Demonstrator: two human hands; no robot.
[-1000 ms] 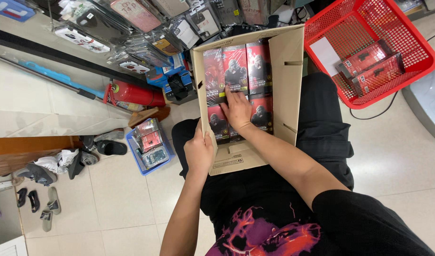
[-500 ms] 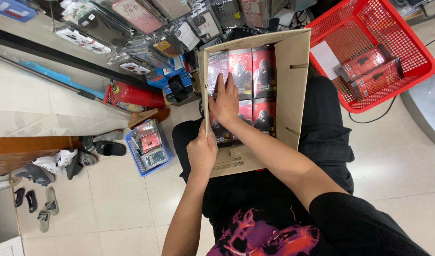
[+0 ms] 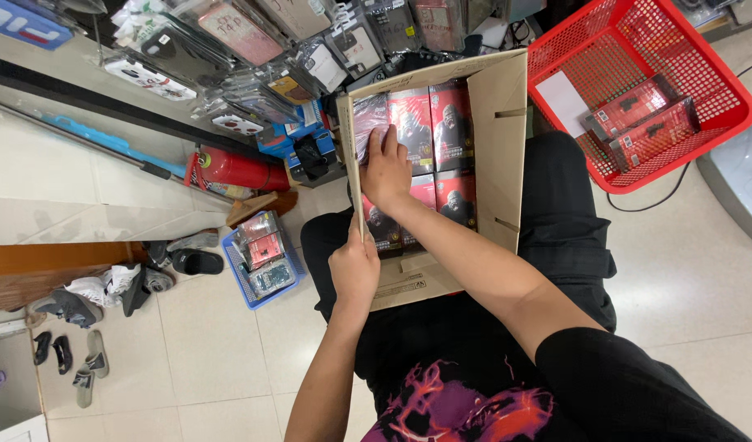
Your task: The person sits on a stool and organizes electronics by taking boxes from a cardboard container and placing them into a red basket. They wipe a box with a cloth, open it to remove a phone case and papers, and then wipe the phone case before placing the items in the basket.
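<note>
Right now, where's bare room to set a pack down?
Free: tile floor between the red basket and the lap; tiles below the blue tray. Crowded: cardboard box around the right hand, and the shelf goods.

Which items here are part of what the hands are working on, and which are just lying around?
In hand:
cardboard box, steadied by left hand
red packs, touched by right hand

Lying about:
red basket
blue basket
fire extinguisher
shoes
</note>
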